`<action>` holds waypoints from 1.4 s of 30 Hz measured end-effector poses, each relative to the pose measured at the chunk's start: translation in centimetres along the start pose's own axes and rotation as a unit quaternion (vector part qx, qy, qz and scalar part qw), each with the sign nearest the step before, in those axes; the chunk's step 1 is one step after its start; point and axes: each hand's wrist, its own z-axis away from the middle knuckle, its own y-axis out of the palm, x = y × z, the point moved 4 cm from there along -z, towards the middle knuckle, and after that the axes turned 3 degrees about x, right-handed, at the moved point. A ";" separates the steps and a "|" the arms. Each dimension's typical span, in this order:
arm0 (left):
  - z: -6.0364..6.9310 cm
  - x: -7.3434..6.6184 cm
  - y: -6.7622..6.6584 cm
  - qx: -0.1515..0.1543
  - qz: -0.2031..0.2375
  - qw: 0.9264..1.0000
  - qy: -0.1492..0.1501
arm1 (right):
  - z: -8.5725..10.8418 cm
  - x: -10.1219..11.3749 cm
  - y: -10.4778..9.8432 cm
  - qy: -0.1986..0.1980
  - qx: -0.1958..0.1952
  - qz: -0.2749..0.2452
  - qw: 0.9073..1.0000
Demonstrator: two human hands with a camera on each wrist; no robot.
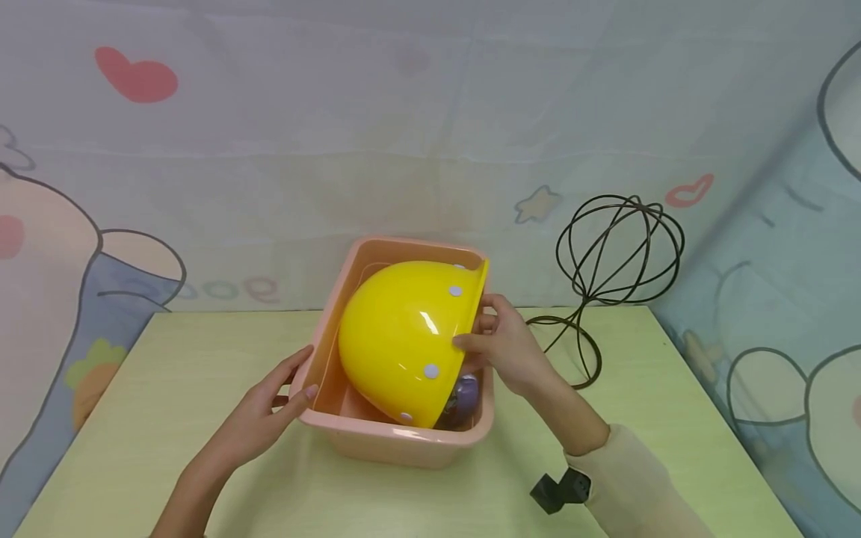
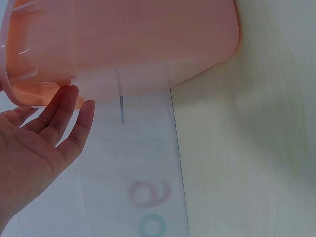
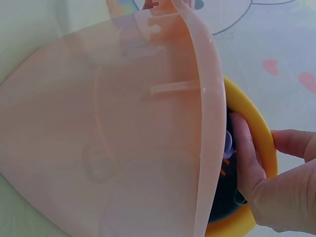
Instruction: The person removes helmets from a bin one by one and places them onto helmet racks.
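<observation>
A yellow helmet (image 1: 403,336) with white dots lies on its side in a pink plastic bin (image 1: 403,427), its open side turned right. My right hand (image 1: 507,347) pinches the helmet's rim, thumb on the outer shell and fingers inside. In the right wrist view, the yellow rim (image 3: 266,148) shows between thumb and fingers, with something dark within. My left hand (image 1: 262,411) holds the bin's left rim, thumb on top; in the left wrist view the fingers (image 2: 61,116) reach beneath the rim. A purple and dark item (image 1: 464,401) is partly hidden beside the helmet.
A dark wire whisk-shaped stand (image 1: 587,299) with a round base stands right of the bin on the pale table (image 1: 229,359). A cartoon-printed cloth (image 1: 403,112) hangs behind the table. A small black device (image 1: 561,489) is on the right sleeve.
</observation>
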 end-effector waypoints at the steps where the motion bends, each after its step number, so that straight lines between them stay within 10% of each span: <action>1: 0.0 0.0 0.0 0.001 0.000 1.000 0.000 | 0.0 0.0 0.0 -0.001 0.001 -0.001 1.000; 42: 0.1 -0.1 0.0 0.005 0.004 1.000 -0.003 | 0.8 -0.1 -0.3 -0.043 0.022 -0.071 0.996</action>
